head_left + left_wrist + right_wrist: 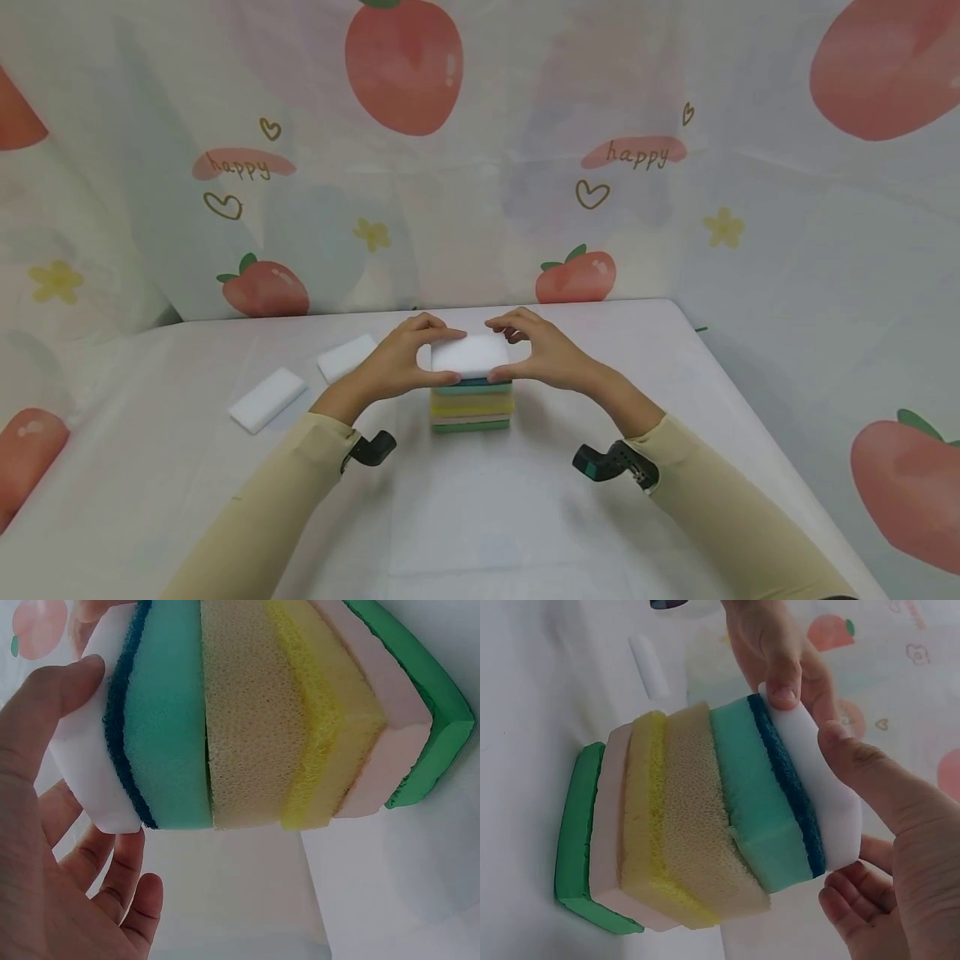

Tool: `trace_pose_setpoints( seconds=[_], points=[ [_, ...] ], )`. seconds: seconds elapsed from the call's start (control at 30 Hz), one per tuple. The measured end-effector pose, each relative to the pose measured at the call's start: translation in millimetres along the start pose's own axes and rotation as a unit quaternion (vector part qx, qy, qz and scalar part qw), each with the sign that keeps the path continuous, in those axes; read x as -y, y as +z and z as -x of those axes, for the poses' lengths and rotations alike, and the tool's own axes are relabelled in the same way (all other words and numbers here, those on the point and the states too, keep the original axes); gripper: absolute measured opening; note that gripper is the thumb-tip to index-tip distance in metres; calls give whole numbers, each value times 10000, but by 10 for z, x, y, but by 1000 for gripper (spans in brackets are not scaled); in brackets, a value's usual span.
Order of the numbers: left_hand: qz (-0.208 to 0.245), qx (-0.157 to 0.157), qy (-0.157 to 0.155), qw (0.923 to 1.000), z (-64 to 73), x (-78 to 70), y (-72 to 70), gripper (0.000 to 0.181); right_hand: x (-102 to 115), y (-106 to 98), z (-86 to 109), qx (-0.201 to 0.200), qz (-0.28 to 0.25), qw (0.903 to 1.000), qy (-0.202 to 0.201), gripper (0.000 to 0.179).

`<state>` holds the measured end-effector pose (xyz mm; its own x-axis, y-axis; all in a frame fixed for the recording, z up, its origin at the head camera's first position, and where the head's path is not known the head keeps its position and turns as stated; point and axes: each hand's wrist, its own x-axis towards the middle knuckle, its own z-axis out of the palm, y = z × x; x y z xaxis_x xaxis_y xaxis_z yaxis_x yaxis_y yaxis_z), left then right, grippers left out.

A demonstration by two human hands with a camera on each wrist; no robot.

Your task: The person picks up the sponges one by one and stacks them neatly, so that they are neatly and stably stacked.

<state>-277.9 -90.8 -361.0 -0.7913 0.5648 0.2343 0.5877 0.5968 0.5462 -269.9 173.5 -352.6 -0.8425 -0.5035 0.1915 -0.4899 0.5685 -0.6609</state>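
A white sponge (471,357) lies flat on top of a stack of coloured sponges. My left hand (393,360) holds its left end, thumb on the near side and fingers toward the back. On the right end, my right hand (553,354) grips in the same way. Directly below is a teal sponge (169,735) with a dark blue scouring layer (784,776). Under that come a beige porous sponge (251,727), a yellow sponge (646,802), a pale pink sponge (607,825) and a green sponge (577,832) at the bottom.
Two more white sponges lie on the table to the left, a nearer white block (268,400) and a farther white block (345,358) partly behind my left hand. The white-covered table (480,517) meets a fruit-patterned cloth backdrop (480,192). Each wrist wears a black camera mount (615,463).
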Motion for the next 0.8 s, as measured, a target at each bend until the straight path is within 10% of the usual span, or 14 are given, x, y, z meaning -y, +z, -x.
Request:
trace_pose_setpoints(
  seconds=[0.8],
  points=[
    [118, -68, -165, 9998, 117, 77, -204, 59, 9, 34, -6, 40, 80, 9999, 80, 66]
  ],
)
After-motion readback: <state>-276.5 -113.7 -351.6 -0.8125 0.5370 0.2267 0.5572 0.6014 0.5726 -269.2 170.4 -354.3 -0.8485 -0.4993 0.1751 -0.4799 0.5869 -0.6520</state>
